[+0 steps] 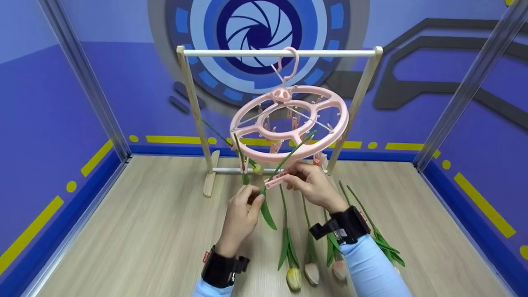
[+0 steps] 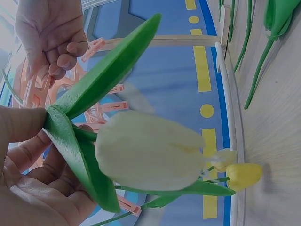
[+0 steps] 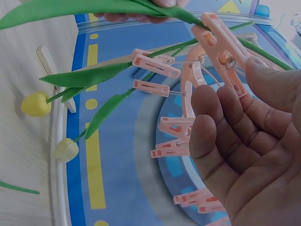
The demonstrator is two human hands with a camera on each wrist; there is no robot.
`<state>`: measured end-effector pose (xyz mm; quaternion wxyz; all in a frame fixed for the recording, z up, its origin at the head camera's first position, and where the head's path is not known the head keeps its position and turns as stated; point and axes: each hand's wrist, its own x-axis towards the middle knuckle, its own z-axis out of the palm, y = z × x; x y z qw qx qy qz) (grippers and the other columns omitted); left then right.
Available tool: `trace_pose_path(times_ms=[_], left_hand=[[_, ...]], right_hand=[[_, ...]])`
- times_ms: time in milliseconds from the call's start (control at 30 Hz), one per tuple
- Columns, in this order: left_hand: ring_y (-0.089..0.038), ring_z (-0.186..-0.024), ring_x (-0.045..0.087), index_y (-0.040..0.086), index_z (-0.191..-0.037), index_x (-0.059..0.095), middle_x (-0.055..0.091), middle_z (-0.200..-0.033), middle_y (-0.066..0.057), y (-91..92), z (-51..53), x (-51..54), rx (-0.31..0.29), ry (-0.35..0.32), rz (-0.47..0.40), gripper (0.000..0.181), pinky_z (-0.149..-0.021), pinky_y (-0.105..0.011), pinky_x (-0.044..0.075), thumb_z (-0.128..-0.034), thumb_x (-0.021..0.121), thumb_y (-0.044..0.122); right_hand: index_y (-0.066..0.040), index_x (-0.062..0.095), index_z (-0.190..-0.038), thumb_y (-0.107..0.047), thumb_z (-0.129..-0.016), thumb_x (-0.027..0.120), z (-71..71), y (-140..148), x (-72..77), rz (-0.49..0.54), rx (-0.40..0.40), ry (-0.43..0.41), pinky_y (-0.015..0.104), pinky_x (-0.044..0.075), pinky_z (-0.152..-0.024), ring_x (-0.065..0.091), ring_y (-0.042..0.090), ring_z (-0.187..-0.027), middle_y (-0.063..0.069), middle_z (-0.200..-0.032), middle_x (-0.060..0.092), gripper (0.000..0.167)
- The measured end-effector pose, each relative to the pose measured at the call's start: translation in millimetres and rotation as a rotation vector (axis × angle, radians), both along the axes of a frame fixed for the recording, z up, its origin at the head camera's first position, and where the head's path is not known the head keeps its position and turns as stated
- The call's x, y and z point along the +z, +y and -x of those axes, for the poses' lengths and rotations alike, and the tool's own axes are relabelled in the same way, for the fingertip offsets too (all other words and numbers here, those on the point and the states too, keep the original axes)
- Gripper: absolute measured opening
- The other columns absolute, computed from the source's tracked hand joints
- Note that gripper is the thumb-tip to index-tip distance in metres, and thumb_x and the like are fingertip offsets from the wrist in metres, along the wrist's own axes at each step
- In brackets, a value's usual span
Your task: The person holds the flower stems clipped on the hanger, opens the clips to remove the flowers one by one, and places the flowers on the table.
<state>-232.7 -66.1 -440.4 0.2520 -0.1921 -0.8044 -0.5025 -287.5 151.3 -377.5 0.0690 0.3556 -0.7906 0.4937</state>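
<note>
The left hand (image 1: 241, 212) pinches a green stem (image 1: 262, 191), hiding its white bloom (image 2: 150, 153) from above, and the right hand (image 1: 312, 186) pinches a pink peg (image 1: 271, 183).

From the head view I can't see the bloom (image 2: 150, 155) of the held flower (image 1: 269, 216); the left hand (image 1: 241, 214) hides it. At lower right I catch only a sliver of the far-right flower's (image 1: 385, 244) bloom. The red tags (image 1: 206, 256) are too small for me to read. The left wrist view's top edge crops the right hand (image 2: 51, 40); the right wrist view's left edge cuts a leaf (image 3: 70, 14).
</note>
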Motion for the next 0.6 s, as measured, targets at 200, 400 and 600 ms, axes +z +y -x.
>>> trace_pose_path(times_ms=[200, 400, 600], left_hand=[[-0.017, -0.085, 0.061, 0.002, -0.103, 0.067, 0.062, -0.094, -0.005, -0.3, 0.4, -0.2, 0.0, -0.008, 0.004, 0.008, -0.075, -0.031, 0.051, -0.1023, 0.064, 0.009], [-0.017, -0.084, 0.061, 0.001, -0.102, 0.067, 0.062, -0.095, -0.005, -0.4, 0.1, 0.0, -0.004, -0.004, 0.009, 0.009, -0.075, -0.031, 0.051, -0.1023, 0.064, 0.009], [-0.017, -0.084, 0.061, 0.002, -0.102, 0.068, 0.062, -0.094, -0.005, -0.9, 0.2, 0.1, -0.003, 0.002, 0.016, 0.009, -0.075, -0.031, 0.051, -0.1028, 0.063, 0.01]], right_hand=[[0.005, 0.07, -0.109, -0.004, -0.101, 0.064, 1.5, 1.4, -1.2, 0.008, 0.004, 0.017, 0.024, 0.053, -0.067, 0.069, 0.028, -0.074, 0.017, -0.095, 0.072, 0.013], [0.006, 0.069, -0.108, -0.004, -0.102, 0.063, 2.1, 2.1, -0.4, 0.005, 0.002, 0.009, 0.023, 0.052, -0.066, 0.067, 0.022, -0.074, 0.018, -0.093, 0.07, 0.014], [0.005, 0.07, -0.109, -0.006, -0.102, 0.063, 2.4, 4.3, 0.7, -0.002, -0.004, -0.015, 0.024, 0.052, -0.068, 0.068, 0.02, -0.075, 0.017, -0.095, 0.071, 0.015]])
